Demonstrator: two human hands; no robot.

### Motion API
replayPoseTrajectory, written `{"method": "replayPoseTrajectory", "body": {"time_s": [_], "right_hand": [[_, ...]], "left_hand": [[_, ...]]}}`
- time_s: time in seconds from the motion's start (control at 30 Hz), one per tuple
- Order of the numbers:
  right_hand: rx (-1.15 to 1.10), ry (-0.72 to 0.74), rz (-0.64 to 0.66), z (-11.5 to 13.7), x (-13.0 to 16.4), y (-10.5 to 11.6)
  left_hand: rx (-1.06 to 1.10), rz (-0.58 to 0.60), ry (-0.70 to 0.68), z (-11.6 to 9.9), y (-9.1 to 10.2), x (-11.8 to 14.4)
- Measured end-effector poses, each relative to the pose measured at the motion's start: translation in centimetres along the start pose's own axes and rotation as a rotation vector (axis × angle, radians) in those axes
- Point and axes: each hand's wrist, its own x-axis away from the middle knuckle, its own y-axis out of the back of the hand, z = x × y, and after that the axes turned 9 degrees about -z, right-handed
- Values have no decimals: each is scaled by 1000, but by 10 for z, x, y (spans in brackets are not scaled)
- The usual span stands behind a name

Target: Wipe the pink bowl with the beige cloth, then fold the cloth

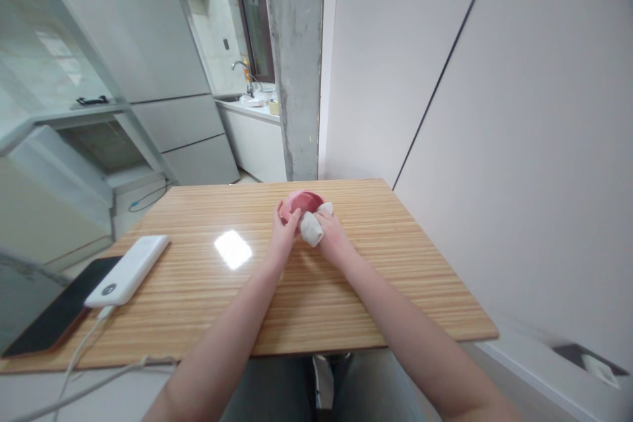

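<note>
Gripping the near rim of a small pink bowl (302,201) with my left hand (284,229), I keep its fingers curled around the edge, thumb toward the inside. My right hand (332,237) is closed around a wad of white cloth (311,227), pressing it against the bowl's right side, so both hands meet at the bowl. The bowl sits tilted toward me on the wooden table (277,290), near its far edge and about midway across. Well to my left lie a white power bank (128,269) and, just beside it, a dark phone (58,315) at the table's corner; a white cable (84,349) runs from the power bank off the near edge. Nothing lies between my arms and the bowl.
</note>
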Motion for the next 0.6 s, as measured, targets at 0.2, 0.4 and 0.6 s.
{"method": "replayPoseTrajectory", "body": {"time_s": [0.2, 0.4, 0.6], "right_hand": [[-49, 35, 12, 1, -1, -7], [-53, 30, -5, 0, -2, -8], [-86, 3, -32, -3, 1, -9]], "left_hand": [[-10, -36, 41, -1, 5, -6], [-22, 29, 118, -13, 10, -12], [62, 35, 34, -1, 2, -4]]}}
